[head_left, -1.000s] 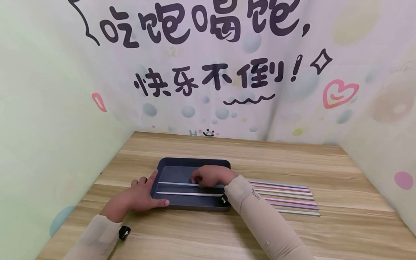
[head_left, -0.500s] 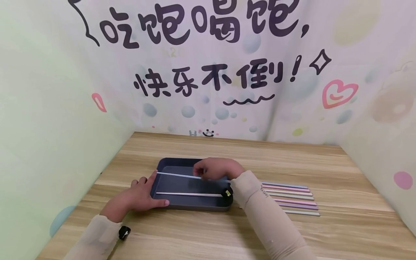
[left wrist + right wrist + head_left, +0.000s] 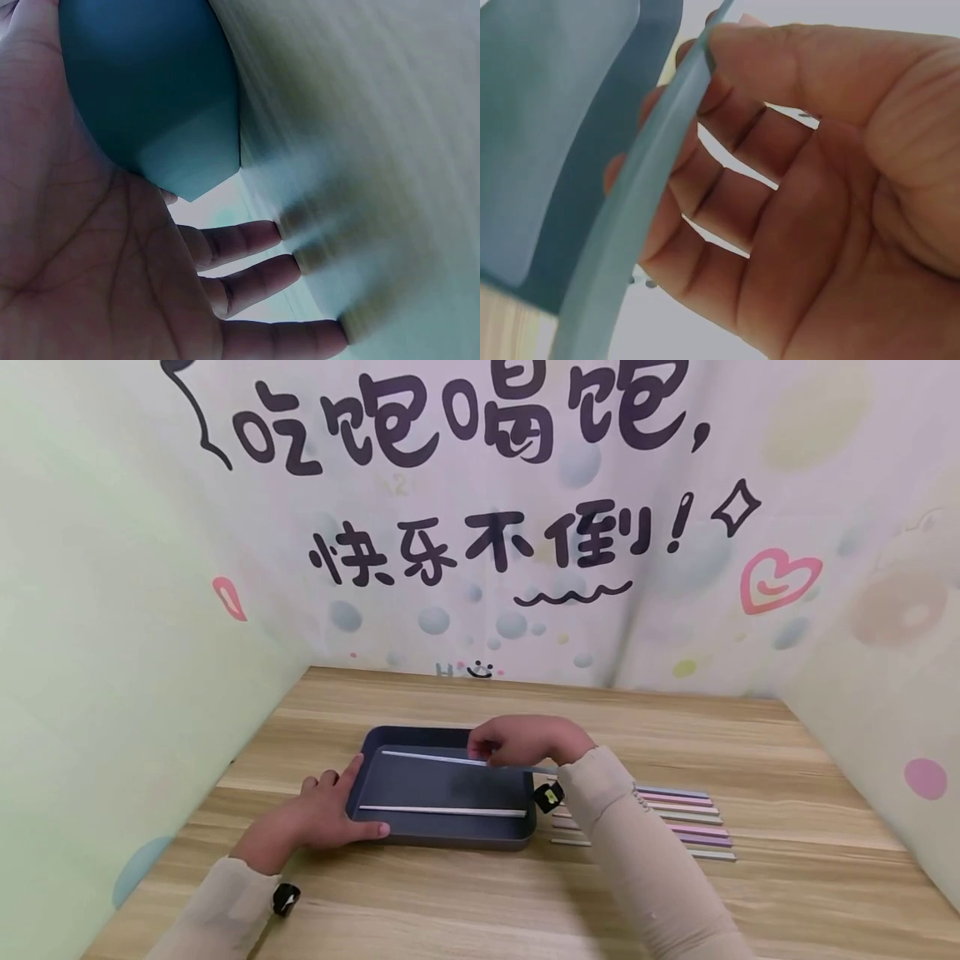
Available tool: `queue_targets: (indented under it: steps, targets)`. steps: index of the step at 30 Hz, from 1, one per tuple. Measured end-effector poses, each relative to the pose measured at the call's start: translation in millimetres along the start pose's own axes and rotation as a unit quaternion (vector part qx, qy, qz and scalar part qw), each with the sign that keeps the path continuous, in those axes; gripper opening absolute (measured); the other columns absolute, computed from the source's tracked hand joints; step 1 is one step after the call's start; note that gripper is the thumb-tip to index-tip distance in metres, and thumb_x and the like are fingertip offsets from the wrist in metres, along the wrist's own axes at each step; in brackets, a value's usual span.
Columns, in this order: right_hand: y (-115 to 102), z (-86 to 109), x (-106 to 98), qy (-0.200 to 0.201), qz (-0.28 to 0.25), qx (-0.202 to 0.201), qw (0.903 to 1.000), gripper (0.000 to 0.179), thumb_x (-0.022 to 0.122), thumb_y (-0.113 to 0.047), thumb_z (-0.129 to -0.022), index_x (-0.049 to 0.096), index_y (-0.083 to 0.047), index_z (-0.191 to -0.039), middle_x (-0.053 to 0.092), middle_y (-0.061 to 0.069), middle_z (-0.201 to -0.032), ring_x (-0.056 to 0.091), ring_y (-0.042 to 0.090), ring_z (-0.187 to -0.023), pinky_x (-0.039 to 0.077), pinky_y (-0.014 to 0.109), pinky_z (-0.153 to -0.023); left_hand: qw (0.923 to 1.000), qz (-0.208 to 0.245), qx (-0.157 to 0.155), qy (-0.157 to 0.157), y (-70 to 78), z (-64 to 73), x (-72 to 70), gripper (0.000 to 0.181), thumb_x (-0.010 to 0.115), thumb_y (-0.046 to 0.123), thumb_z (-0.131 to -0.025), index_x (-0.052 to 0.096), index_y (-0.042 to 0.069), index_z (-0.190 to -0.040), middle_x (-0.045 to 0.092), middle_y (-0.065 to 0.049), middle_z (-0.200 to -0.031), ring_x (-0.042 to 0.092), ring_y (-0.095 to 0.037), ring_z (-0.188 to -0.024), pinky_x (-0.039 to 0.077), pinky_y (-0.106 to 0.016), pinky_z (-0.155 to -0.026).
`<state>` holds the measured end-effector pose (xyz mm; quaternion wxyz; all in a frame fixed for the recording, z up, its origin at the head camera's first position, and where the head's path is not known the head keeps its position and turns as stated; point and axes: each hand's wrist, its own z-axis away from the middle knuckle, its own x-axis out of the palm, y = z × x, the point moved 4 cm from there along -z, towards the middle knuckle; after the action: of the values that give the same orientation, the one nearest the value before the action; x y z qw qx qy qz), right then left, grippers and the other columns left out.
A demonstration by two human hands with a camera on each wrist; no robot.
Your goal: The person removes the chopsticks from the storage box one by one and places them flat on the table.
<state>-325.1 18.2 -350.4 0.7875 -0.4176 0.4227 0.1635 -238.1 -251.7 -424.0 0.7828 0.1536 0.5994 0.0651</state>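
Note:
A light blue chopstick (image 3: 431,757) is pinched between the thumb and fingers of my right hand (image 3: 528,739), held slanting over the back right part of a dark blue-grey tray (image 3: 442,791). In the right wrist view the thumb tip presses on this chopstick (image 3: 641,176), and the tray lies beyond it. Near the tray's front wall lies a pale pinkish chopstick (image 3: 442,811). My left hand (image 3: 318,814) rests at the tray's front left corner, thumb over the front rim. Its fingers (image 3: 255,285) extend fairly straight beside the tray in the left wrist view.
Several coloured chopsticks (image 3: 701,817) lie side by side on the wooden table (image 3: 420,902), right of the tray and partly hidden by my right sleeve. A printed cloth wall (image 3: 660,635) stands behind the table, with pale walls at both sides.
My right hand has lifted the light blue chopstick from its place in the tray and moved it back and to the right. The left hand and the pinkish chopstick stay put.

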Motion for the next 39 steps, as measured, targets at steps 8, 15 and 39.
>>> queue_targets:
  steps: [8,15,39]
  targets:
    - [22.9,23.2,-3.3,0.007,-0.008,0.006,0.9999,0.019,0.055,0.007,-0.089,0.065,-0.007,-0.097,0.054,0.0,-0.083,0.051,0.015,-0.079,0.043,0.032,-0.071,0.9999,-0.006,-0.006,-0.008,-1.6,-0.3,3.8,0.129,0.067,0.078,-0.072,0.009,0.002,-0.158,0.037,-0.035,-0.138,0.036,-0.053,-0.122,0.042,-0.062,-0.093]
    - [47.6,50.2,-6.8,0.02,0.003,0.006,0.9998,0.019,0.052,0.006,-0.089,0.065,-0.006,-0.095,0.056,-0.004,-0.084,0.052,0.015,-0.08,0.042,0.031,-0.07,1.0,-0.005,-0.005,-0.004,-1.2,-1.0,1.4,0.128,0.068,0.077,-0.073,0.008,0.003,-0.158,0.037,-0.036,-0.137,0.037,-0.05,-0.118,0.042,-0.062,-0.091]
    - [134.4,121.1,-1.1,0.019,-0.034,0.103,0.994,0.02,0.054,0.011,-0.083,0.061,-0.005,-0.091,0.051,0.0,-0.081,0.047,0.015,-0.073,0.039,0.03,-0.064,1.0,-0.004,-0.003,-0.006,-1.3,-0.2,2.1,0.128,0.067,0.078,-0.073,0.01,0.001,-0.158,0.036,-0.037,-0.139,0.034,-0.055,-0.124,0.04,-0.064,-0.094]
